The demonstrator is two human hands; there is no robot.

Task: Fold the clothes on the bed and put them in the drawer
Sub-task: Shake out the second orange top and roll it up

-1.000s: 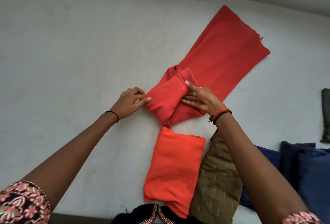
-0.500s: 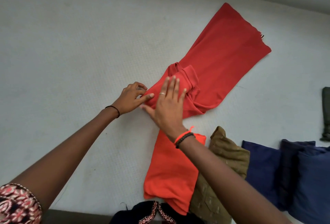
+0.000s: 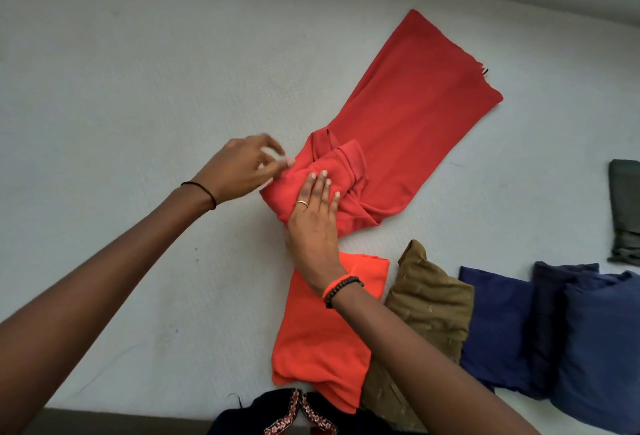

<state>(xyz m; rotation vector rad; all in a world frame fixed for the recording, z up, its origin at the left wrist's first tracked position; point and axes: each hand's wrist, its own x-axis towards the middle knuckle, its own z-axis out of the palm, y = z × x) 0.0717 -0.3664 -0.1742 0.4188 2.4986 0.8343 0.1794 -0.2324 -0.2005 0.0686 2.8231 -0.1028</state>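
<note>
Two hands on red garment point(image 3: 415, 116), mid-bed point(image 3: 121, 88). Right hand point(image 3: 311, 223) flat, fingers straight, pinning fold; left hand point(image 3: 239, 168) blurred, fingers curled at edge, grip unclear. Soft, limp cloth; take by folded edges.

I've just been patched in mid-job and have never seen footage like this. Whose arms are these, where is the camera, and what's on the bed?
There is no machine here. A person works with bare hands, and the single camera sits on their head, looking forward and down, so the arms reach in from the bottom edge. On the white bed lies a long red garment, partly folded at its near end. The right hand presses flat on that fold. The left hand is at the fold's left edge, too blurred to tell whether it pinches the cloth. Nearer the person lie folded pieces: an orange garment, an olive garment and navy garments.
</note>
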